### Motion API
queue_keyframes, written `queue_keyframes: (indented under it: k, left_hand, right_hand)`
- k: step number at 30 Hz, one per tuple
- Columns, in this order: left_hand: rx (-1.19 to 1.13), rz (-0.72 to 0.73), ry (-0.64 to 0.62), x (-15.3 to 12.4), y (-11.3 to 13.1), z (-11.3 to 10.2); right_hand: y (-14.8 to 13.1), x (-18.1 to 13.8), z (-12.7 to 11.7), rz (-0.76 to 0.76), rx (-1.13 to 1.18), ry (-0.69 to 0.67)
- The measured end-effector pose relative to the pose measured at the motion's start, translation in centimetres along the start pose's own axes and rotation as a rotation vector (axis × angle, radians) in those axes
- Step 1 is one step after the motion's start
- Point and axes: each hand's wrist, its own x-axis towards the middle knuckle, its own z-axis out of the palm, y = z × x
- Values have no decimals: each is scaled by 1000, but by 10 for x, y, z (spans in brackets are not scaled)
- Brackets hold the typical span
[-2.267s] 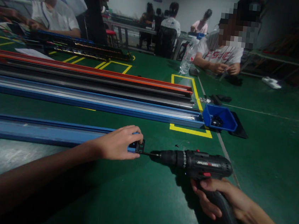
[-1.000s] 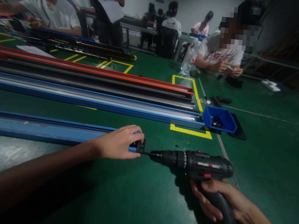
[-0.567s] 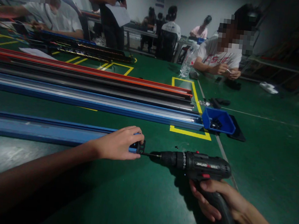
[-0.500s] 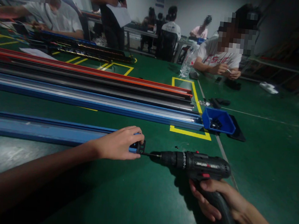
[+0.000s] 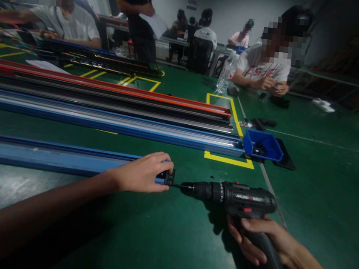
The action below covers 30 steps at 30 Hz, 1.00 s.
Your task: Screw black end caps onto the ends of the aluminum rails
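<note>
My left hand (image 5: 143, 174) is closed over the right end of a long blue rail (image 5: 45, 158) lying on the green table, fingers curled round the rail and a small black end piece (image 5: 169, 177). My right hand (image 5: 259, 241) grips the handle of a black cordless drill (image 5: 240, 196). The drill lies level, and its bit (image 5: 178, 186) points left into the black end piece.
Further back lie several long rails, blue (image 5: 110, 123), grey and orange (image 5: 107, 86). A blue bin (image 5: 262, 145) with small parts sits at their right end, beside yellow floor-tape marks (image 5: 228, 159). A water bottle (image 5: 225, 73) and seated people are across the table.
My hands, the rail and the drill stay in place. A standing person at the back has shifted to the right with a sheet of paper.
</note>
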Motion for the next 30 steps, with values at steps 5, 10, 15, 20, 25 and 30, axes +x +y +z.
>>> queue_keyframes:
  k: [5, 10, 15, 20, 25, 30]
  left_hand:
    - [7, -2, -1, 1, 1, -1]
    - [9, -7, -6, 1, 2, -1]
    - [10, -12, -11, 1, 1, 0]
    - [1, -8, -2, 0, -1, 1]
    - [-6, -19, -9, -1, -1, 0]
    - [2, -19, -14, 0, 1, -1]
  right_hand:
    - [0, 1, 2, -9, 6, -9]
    - [2, -1, -1, -2, 23, -7]
    - [4, -1, -3, 1, 45, -9]
    - [4, -1, -5, 12, 47, 3]
    - [5, -2, -5, 14, 44, 47]
    - [5, -2, -5, 32, 47, 81]
